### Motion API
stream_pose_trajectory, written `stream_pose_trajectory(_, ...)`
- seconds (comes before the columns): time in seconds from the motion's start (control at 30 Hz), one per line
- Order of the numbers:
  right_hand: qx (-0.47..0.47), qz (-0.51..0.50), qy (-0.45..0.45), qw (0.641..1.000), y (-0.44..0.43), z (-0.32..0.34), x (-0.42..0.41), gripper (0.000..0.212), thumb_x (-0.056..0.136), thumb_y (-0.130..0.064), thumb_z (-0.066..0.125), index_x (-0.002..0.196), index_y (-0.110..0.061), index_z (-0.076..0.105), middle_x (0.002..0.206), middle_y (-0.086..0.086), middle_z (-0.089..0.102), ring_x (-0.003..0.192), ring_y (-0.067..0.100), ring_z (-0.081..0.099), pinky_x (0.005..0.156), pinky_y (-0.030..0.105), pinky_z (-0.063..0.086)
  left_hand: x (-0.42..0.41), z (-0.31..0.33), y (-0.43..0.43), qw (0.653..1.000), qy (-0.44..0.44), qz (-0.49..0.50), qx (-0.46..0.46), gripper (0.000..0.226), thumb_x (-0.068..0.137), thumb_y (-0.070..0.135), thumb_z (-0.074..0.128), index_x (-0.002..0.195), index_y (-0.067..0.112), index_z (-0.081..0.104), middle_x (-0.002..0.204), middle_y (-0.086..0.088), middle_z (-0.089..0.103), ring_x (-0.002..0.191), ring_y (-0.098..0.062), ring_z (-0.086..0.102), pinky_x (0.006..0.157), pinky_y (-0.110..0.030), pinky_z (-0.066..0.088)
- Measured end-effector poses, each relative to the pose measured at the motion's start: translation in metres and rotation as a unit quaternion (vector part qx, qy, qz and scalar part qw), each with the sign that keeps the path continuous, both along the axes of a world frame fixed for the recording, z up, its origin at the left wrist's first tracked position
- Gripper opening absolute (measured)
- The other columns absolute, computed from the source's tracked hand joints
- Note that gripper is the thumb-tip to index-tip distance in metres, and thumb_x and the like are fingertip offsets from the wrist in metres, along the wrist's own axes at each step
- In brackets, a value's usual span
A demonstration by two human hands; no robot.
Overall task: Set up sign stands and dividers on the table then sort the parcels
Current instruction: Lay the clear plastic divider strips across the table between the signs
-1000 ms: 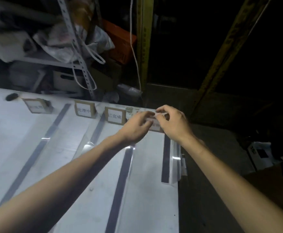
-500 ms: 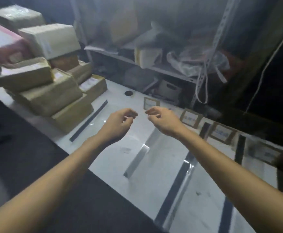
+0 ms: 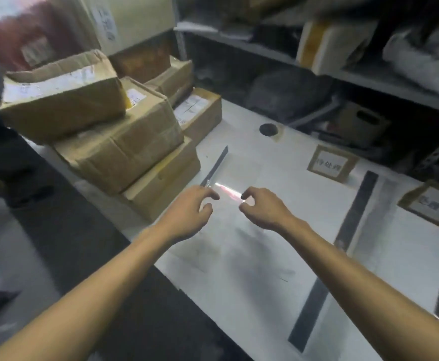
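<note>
I see my left hand [image 3: 189, 214] and right hand [image 3: 262, 212] hovering side by side over the white table [image 3: 239, 269], fingers loosely curled with thumb and forefinger a little apart, gripping nothing. Beyond and to the right of my right hand stands a brown-framed white sign card [image 3: 330, 164]; its writing looks like 待处理, though it is soft. A second framed card [image 3: 434, 207] stands further right, its characters too blurred to read. To the left of my left hand is the stack of brown cardboard parcels [image 3: 119, 149], taped shut, with white shipping labels I cannot read. A dark flat divider strip [image 3: 214, 166] runs away from my left fingertips, just beside the parcels; a longer dark strip [image 3: 354, 220] lies right of my right wrist. A bright glare streak [image 3: 229, 190] sits between my fingertips.
</note>
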State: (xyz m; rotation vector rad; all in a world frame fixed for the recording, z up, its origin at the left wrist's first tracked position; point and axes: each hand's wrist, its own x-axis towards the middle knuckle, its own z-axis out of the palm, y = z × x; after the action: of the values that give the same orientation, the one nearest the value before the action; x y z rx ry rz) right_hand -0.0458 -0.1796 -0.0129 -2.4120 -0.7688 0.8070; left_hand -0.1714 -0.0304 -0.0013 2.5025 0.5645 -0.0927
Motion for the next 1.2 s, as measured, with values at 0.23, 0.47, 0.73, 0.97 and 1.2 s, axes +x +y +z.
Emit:
stream_pose_trajectory(0.23,0.003,-0.169,0.085,0.982,0.055,-0.063,0.024,0.063,0.094,-0.023,0.054,0.15,-0.016,0.026,0.144,0.012,0.031,0.112,0.035,0.053,0.084,0.029,0.035,0.077,-0.072,0.065,0.988,0.152,0.008,-0.029,0.071,0.086,0.01,0.053,0.147,0.029,0.02,0.141,-0.016,0.041,0.124,-0.04,0.048,0.105,-0.048,0.043)
stream_pose_trajectory(0.47,0.013,-0.265,0.063,0.962,0.082,-0.056,0.043,0.08,0.092,-0.026,0.06,0.155,-0.01,0.013,0.149,0.013,0.029,0.124,0.032,0.045,0.094,0.033,0.042,0.092,-0.074,0.079,0.992,0.109,0.006,-0.07,0.083,0.083,0.0,0.059,0.142,0.04,0.016,0.128,-0.005,0.054,0.113,-0.036,0.058,0.091,-0.046,0.051)
stream_pose_trajectory(0.73,0.201,-0.366,0.079,0.905,0.059,0.011,0.023,0.03,0.102,-0.016,0.047,0.132,-0.014,0.05,0.103,0.01,0.068,0.073,0.022,0.068,0.057,0.027,0.057,0.099,-0.016,0.071,0.988,0.032,-0.004,-0.148,0.064,0.09,-0.002,0.045,0.137,0.032,0.02,0.102,-0.005,0.061,0.083,-0.022,0.062,0.068,-0.039,0.054)
stream_pose_trajectory(0.97,0.227,-0.436,-0.025,0.871,-0.025,0.098,-0.024,0.014,0.103,-0.013,0.042,0.109,-0.018,0.054,0.089,0.007,0.067,0.064,0.021,0.067,0.05,0.024,0.054,0.083,0.044,0.007,0.975,-0.008,-0.164,-0.147,0.061,0.095,0.011,0.051,0.149,0.027,0.025,0.142,-0.007,0.047,0.101,-0.021,0.061,0.082,-0.034,0.054)
stream_pose_trajectory(1.2,0.23,-0.516,-0.16,0.81,-0.161,0.156,-0.098,0.013,0.104,-0.016,0.043,0.107,-0.019,0.055,0.085,0.004,0.066,0.065,0.021,0.067,0.05,0.025,0.057,0.053,0.078,-0.127,0.935,-0.106,-0.315,-0.123,0.042,0.096,0.022,0.048,0.137,0.031,0.046,0.132,0.002,0.05,0.108,-0.016,0.056,0.096,-0.034,0.047)
